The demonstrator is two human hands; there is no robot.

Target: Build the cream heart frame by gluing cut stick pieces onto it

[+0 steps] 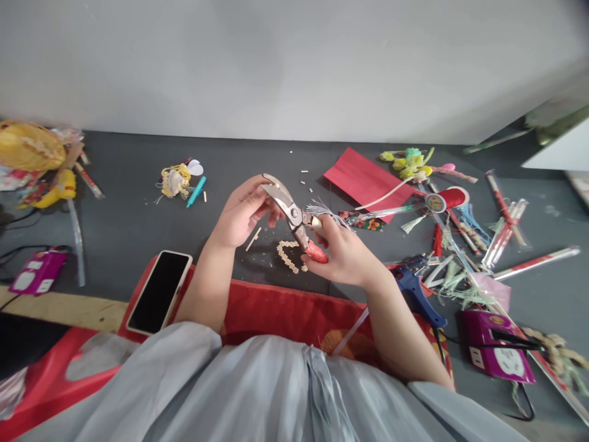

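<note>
My right hand [343,252] is closed round the red handles of a pair of metal cutters [291,212], whose blades point up and left. At the blade tips my left hand [242,215] pinches something small that I cannot make out. A short wooden stick [253,239] lies on the dark floor just below my left hand. Between my hands, on the floor, sits a curved row of small pale stick pieces [288,255]. A grey tassel [324,212] lies just above my right hand.
A phone [159,291] rests on a red cloth [276,310] by my left forearm. A blue glue gun [416,291] and a purple power strip [499,353] lie at right. Red paper [363,178], tassels and wrapped sticks crowd the right side; a yellow glue gun [57,187] lies far left.
</note>
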